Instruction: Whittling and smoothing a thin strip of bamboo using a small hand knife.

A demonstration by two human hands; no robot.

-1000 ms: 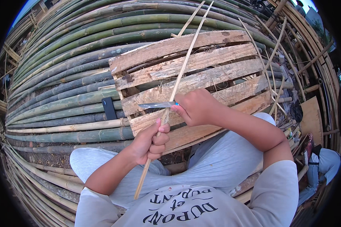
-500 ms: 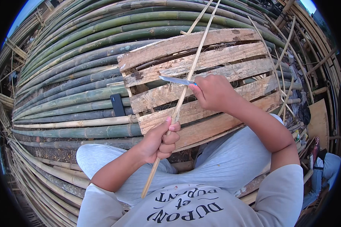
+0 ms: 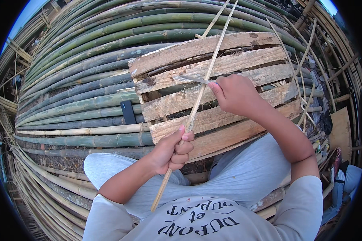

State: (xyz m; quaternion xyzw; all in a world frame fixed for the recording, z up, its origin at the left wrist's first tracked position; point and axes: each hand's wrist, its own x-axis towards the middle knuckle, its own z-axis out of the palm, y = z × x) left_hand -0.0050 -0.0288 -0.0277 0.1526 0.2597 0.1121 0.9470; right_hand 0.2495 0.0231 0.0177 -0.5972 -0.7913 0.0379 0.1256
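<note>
My left hand (image 3: 173, 152) is closed around a long, thin bamboo strip (image 3: 203, 86), near its lower end. The strip slants from over my lap up to the top of the view, crossing above a slatted wooden pallet (image 3: 229, 78). A knife (image 3: 194, 79) is gripped in my right hand (image 3: 238, 95), its handle mostly hidden by the fingers. The blade points left and lies across the strip, a good way above my left hand. Whether its edge bites into the strip, I cannot tell.
Many green bamboo poles (image 3: 108, 98) lie side by side beyond and left of the pallet. On them rests a dark phone (image 3: 128, 112). Thin strips (image 3: 305, 48) lean at the pallet's right side. Part of another person (image 3: 342, 184) shows at the far right.
The knife and my right hand have shifted slightly right and up along the strip, and the blade has tilted. The whole view has drifted slightly. My left hand keeps its grip.
</note>
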